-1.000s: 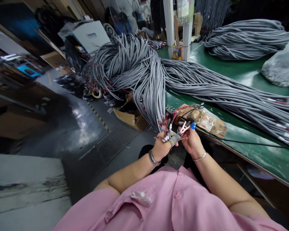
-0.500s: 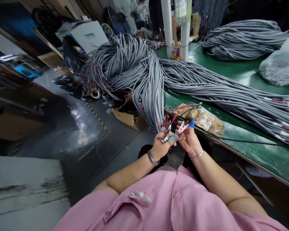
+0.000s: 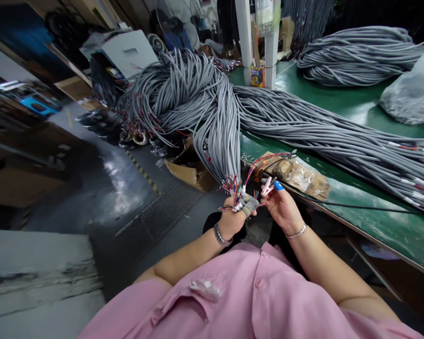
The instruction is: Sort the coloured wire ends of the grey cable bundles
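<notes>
My left hand (image 3: 232, 222), with grey fabric covers on some fingers, is closed around the ends of a bundle of grey cables (image 3: 229, 155). Stripped ends with thin coloured wires (image 3: 235, 188) fan out above its grip. Just to the right, my right hand (image 3: 284, 209) pinches a pink clip (image 3: 267, 187) that looks like a clothespin. A blue cover (image 3: 279, 186) sits on one of its digits. Between the hands, a few loose wire ends (image 3: 256, 195) stick out of the left hand towards the clip.
A green table (image 3: 367, 221) runs along the right, bearing more grey cables (image 3: 325, 129), a coil (image 3: 360, 56) and a plastic bag (image 3: 411, 89). A tape-wrapped block (image 3: 297, 176) lies by its edge, near a black cord. An open cardboard box (image 3: 187, 172) stands on the floor below.
My right hand has drawn slightly down and right with the pink clip, widening the gap between the hands. The wire ends in my left hand have tilted a little left.
</notes>
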### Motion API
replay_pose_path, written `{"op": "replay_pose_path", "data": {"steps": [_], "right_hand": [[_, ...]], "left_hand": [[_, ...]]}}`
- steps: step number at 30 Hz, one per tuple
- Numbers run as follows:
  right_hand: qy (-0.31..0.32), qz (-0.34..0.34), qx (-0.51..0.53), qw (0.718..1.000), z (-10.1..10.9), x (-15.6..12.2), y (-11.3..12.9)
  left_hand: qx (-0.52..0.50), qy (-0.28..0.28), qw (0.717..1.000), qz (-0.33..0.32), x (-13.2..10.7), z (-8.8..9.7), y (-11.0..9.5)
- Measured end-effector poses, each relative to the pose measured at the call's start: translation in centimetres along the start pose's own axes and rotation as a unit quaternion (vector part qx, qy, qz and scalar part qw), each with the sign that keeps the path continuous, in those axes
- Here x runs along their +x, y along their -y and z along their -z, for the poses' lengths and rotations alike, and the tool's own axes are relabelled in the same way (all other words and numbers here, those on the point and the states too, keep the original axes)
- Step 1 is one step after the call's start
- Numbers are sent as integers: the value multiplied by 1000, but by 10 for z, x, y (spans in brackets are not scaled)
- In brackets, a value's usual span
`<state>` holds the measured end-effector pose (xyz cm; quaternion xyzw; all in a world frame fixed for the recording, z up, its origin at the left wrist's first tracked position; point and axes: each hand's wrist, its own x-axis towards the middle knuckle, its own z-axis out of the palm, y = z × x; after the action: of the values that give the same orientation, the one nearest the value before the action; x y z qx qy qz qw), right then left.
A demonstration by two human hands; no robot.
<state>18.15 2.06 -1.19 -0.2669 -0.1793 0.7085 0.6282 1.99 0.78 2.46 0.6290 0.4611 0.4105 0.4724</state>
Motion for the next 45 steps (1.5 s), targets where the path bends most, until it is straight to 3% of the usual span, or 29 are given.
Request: {"op": "replay_pose_path", "data": {"steps": [6,11,18,25,36,41,45], "right_hand": [[-15,14,-25,999,0,6,-7],[-67,119,-81,987,2,11,-17],[3,-18,34,999,-5,15,-13],[-34,-12,68,997,-7,17,-16],[46,-74,45,995,0,0,-1],[18,-31,23,999,2,2,-1],[15,-38,33,999,2,3,-4]], "left_hand": [[-19,-2,1000,11,4,-4,4],[-11,-7,1000,11,4,-6,7],[2,-13,1000,-4,5,-8,6],[-9,-25,1000,8,3,-10,12],[-33,-56,998,26,-6,-3,-7],[-58,-55,997,19,-1,-7,4],[-54,-54,997,12,4,-10,9]]}}
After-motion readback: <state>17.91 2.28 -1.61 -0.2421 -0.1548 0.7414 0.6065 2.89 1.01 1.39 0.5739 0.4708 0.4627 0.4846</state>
